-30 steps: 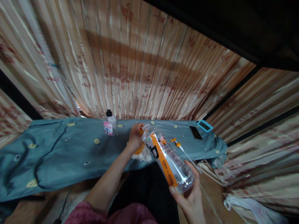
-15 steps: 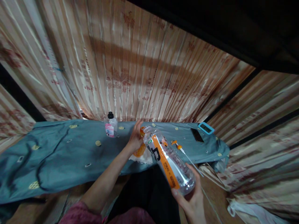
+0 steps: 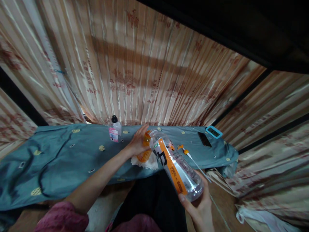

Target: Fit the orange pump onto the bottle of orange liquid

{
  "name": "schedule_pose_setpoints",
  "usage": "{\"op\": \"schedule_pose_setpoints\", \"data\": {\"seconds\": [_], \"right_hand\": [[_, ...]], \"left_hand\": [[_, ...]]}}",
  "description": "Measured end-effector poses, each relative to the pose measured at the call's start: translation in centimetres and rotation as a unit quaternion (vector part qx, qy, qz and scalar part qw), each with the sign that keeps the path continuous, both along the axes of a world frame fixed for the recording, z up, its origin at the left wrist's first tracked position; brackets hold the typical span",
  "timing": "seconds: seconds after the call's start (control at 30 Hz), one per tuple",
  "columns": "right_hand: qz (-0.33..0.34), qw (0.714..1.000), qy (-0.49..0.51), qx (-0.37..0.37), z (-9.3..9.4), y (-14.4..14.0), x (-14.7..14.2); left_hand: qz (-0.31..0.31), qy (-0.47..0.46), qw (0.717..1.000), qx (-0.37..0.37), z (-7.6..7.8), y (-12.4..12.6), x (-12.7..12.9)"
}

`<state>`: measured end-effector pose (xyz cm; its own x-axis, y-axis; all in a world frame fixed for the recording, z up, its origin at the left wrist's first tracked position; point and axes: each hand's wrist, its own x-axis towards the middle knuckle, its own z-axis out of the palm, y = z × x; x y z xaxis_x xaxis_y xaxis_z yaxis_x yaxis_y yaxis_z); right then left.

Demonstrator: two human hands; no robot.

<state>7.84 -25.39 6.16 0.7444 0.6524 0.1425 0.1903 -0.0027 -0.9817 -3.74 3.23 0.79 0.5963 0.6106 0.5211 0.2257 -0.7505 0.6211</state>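
A large clear plastic bottle (image 3: 177,169) with an orange and silver label is tilted, its base in my right hand (image 3: 200,206) and its neck pointing up and left. The neck meets the top of a smaller orange bottle (image 3: 144,157), which stands on a white cloth (image 3: 152,162). My left hand (image 3: 138,143) is closed around the side of the orange bottle, its far fingers partly hidden. On the fabric to the right lies an orange and white pump head (image 3: 184,150) with a long thin tube.
A clear bottle with a black cap and pink label (image 3: 115,130) stands left on the blue-green patterned cloth (image 3: 72,161). A black phone (image 3: 204,139) and a blue-framed device (image 3: 213,132) lie at the right. Patterned curtains (image 3: 135,64) hang behind.
My left hand has shifted slightly left and its forearm has swung outward to the left. The large bottle stays tilted in my right hand, nearly unmoved.
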Motion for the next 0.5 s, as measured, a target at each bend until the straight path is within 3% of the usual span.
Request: {"op": "schedule_pose_setpoints", "data": {"seconds": [0.13, 0.23, 0.33, 0.5], "right_hand": [[-0.008, 1.000, -0.017, -0.010, 0.0, 0.0, 0.0], [-0.009, 0.999, -0.029, -0.012, 0.0, 0.0, 0.1], [-0.010, 0.999, -0.036, -0.013, -0.2, 0.0, 0.2], [0.000, 0.999, -0.036, -0.013, -0.5, -0.1, 0.5]], "left_hand": [[0.008, -0.016, 0.999, -0.027, -2.3, -0.1, -2.6], [0.113, -0.007, 0.991, -0.073, -5.6, 0.1, -3.9], [0.203, 0.083, 0.972, -0.084, -8.8, 0.0, -3.8], [0.213, 0.253, 0.943, -0.042, -11.6, -1.2, -2.0]]}}
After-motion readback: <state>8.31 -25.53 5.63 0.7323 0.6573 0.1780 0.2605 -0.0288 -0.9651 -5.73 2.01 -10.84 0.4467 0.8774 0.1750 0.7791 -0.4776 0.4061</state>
